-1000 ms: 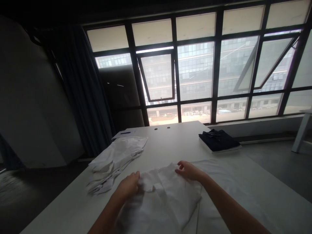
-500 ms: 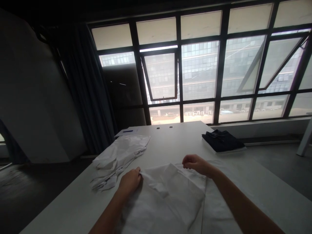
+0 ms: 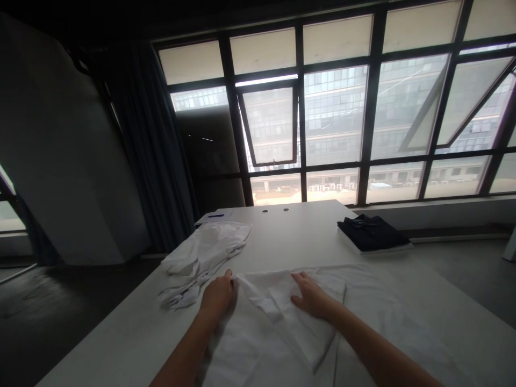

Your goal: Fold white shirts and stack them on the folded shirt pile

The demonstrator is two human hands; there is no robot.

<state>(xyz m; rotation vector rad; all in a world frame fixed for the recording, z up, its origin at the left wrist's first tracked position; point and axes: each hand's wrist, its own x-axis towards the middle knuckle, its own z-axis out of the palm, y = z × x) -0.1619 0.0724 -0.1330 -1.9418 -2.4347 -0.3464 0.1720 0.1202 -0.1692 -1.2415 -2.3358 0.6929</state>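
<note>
Two hands on one white garment (image 3: 270, 328), which lies spread on a white table (image 3: 290, 236). Left hand (image 3: 217, 295) curled at the garment's far edge, fingers bunched; cannot tell whether it pinches cloth. Right hand (image 3: 312, 301) open and flat on the garment, fingers spread, nothing grasped. Crumpled white cloth (image 3: 201, 260) just beyond the garment's left corner, near left hand. Folded dark shirt (image 3: 373, 234) beyond the garment's far edge, tabletop strip between.

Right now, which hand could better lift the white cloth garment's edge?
Left hand, probably: it seems to pinch the edge of the white cloth garment; the right hand lies flat on top.
</note>
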